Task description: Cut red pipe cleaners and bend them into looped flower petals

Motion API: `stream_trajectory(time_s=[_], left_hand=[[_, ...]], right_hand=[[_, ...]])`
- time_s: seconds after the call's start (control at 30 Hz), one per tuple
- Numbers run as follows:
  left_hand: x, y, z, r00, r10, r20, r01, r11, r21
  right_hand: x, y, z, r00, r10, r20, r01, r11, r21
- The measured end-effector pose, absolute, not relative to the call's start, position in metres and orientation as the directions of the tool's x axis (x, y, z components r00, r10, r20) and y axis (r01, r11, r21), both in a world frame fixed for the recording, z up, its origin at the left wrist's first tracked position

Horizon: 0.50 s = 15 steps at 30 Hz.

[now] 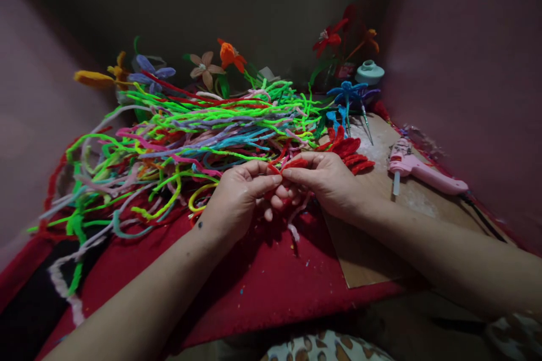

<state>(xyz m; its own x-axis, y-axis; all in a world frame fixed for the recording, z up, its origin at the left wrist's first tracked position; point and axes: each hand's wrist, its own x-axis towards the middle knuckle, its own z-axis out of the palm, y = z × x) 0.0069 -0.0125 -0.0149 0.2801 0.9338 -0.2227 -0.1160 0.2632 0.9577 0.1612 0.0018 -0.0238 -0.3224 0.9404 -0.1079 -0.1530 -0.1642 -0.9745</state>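
Observation:
A red pipe cleaner [293,164] runs between my two hands, bent near the fingertips. My left hand [243,192] pinches one part of it between thumb and index finger. From the other side my right hand [324,177] grips it the same way, and the two hands nearly touch. The other fingers curl below and partly hide the piece. Just beyond my right hand lie several red pipe-cleaner petals [349,149]. Behind my left hand spreads a big tangled heap of pipe cleaners [220,124], mostly green, with pink, lilac, blue and red ones.
A pink glue gun [427,172] lies on a brown board [364,254] at the right. Pipe-cleaner flowers, among them an orange one [231,55] and a blue one [348,92], stand at the back near a pale teal bottle [370,71]. Red cloth [262,282] covers the table.

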Motion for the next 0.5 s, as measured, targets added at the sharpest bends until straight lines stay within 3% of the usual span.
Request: stream_trajectory(time_s=[0.33,0.43,0.5], left_hand=[[0.014,-0.02,-0.007,0.135,0.981,-0.137,0.102,0.124,0.987],[0.011,-0.021,-0.012,0.121,0.99,0.079,0.277,-0.11,0.955],[0.006,-0.019,-0.019,0.231,0.925,0.3,0.469,-0.376,0.799]], right_hand=[[0.161,0.007,-0.031,-0.441,0.891,-0.109,-0.133,-0.185,-0.974],[0.16,0.007,-0.028,-0.446,0.876,-0.181,-0.17,-0.281,-0.944],[0.16,0.008,-0.027,-0.429,0.878,-0.211,-0.198,-0.32,-0.927]])
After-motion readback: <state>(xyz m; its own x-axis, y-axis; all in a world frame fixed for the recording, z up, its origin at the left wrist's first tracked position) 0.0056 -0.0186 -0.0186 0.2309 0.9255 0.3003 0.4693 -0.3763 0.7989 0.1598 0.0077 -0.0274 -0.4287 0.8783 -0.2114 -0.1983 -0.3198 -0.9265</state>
